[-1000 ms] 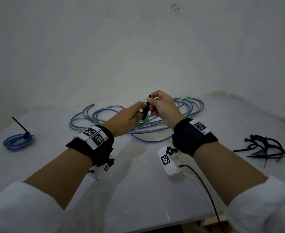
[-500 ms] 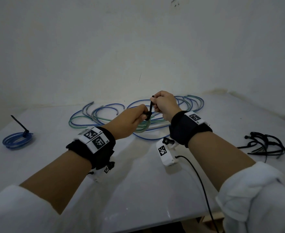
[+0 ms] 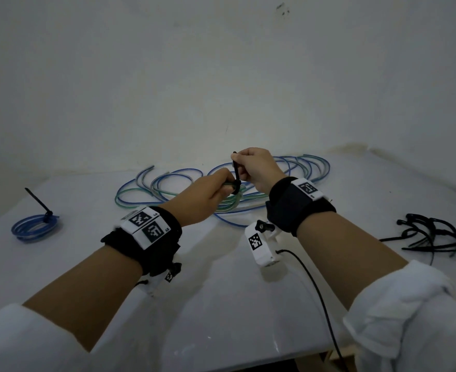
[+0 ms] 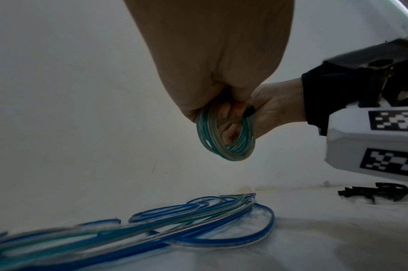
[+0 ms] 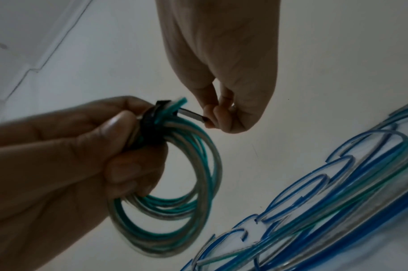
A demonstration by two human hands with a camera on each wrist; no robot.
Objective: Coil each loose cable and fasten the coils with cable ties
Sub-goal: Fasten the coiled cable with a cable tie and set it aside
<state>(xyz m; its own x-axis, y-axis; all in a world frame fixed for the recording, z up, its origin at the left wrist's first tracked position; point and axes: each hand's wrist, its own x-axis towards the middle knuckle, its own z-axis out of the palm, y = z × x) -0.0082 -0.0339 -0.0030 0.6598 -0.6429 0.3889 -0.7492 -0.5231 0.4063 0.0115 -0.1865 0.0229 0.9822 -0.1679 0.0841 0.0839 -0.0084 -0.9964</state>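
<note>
My left hand [image 3: 216, 187] grips a small coil of green and clear cable [image 5: 175, 192], held above the table; the coil [image 4: 226, 139] hangs below its fingers. A black cable tie [image 5: 151, 126] is wrapped round the top of the coil. My right hand [image 3: 251, 162] pinches the tie's free tail [image 3: 236, 170] between thumb and fingers, up and away from the coil; in the right wrist view the tail [image 5: 191, 114] runs taut from the tie head to the fingertips. Loose blue and green cables [image 3: 288, 170] lie on the table behind my hands.
A tied blue coil [image 3: 35, 225] with its tie tail sticking up lies at the table's far left. A pile of black cable ties [image 3: 431, 234] sits at the right. A white wall stands close behind. The table's [image 3: 221, 304] front edge runs just below my forearms.
My right hand has drawn the tie's tail upward and the loop has tightened round the green coil. Both hands have risen slightly above the table.
</note>
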